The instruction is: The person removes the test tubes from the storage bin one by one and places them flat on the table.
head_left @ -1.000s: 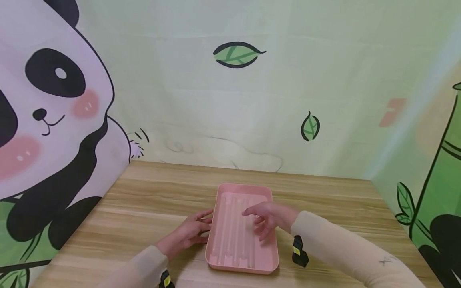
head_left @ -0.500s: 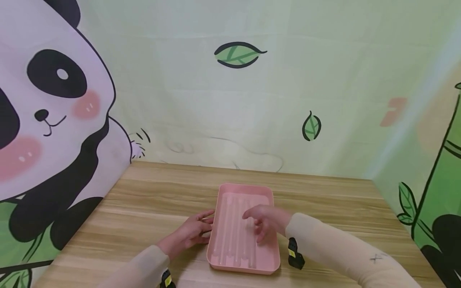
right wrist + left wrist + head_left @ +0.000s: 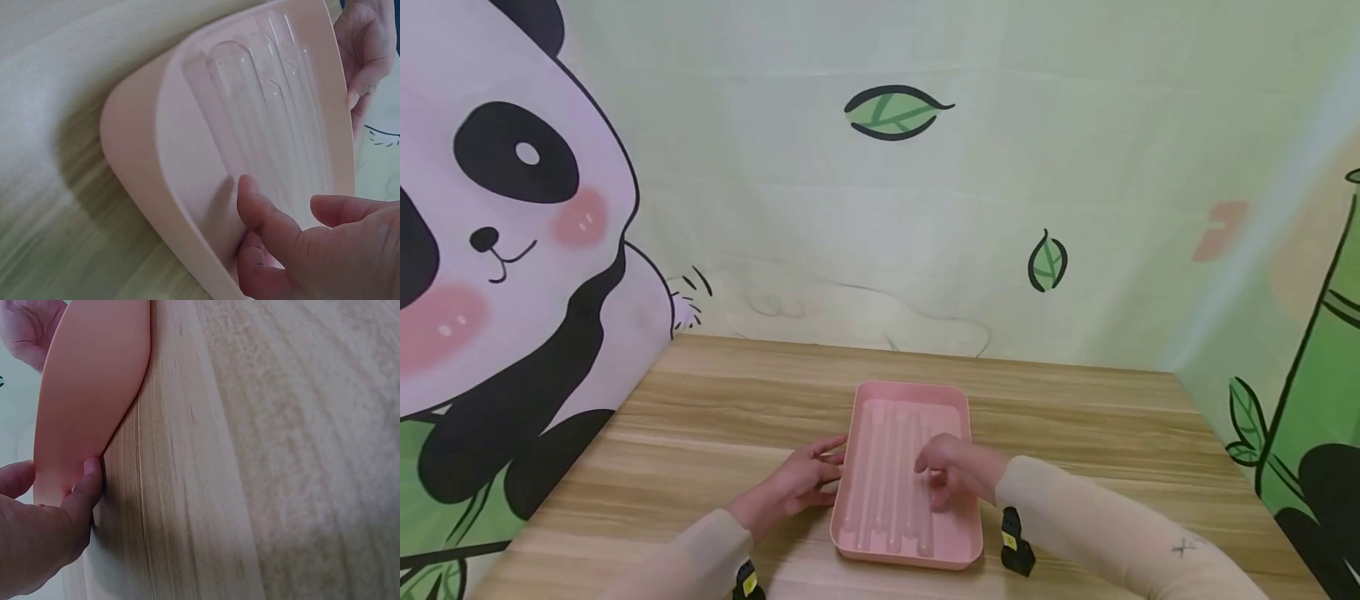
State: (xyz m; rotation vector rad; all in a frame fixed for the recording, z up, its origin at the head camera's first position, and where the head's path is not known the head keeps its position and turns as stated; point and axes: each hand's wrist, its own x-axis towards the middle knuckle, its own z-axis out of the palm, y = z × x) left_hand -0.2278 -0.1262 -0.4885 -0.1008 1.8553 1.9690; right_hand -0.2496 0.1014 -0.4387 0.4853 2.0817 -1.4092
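Note:
A pink rectangular tray [image 3: 955,546] rests on the wooden table. Inside it, several clear round-ended tubes [image 3: 240,81] that look like test tubes lie lengthwise, side by side. My left hand [image 3: 797,483] is at the tray's left side, and its fingertips [image 3: 92,465] touch the outer wall. Over the right part of the tray, my right hand [image 3: 951,468] reaches down with bent fingers beside the rightmost tube. In the right wrist view its thumb and index finger are apart, with nothing seen gripped. Its lower fingers are partly hidden.
The wooden table [image 3: 737,392] extends around the tray. Behind it hangs a pale green backdrop [image 3: 775,208] with a printed panda [image 3: 542,242] and leaves. Beige sleeves [image 3: 1097,508] cover both forearms, and a small black device [image 3: 1017,542] hangs at the right wrist.
My right hand has shifted slightly and lowered into the tray, its index finger bending more towards the rightmost tube. The left hand and the tray stay nearly where they were.

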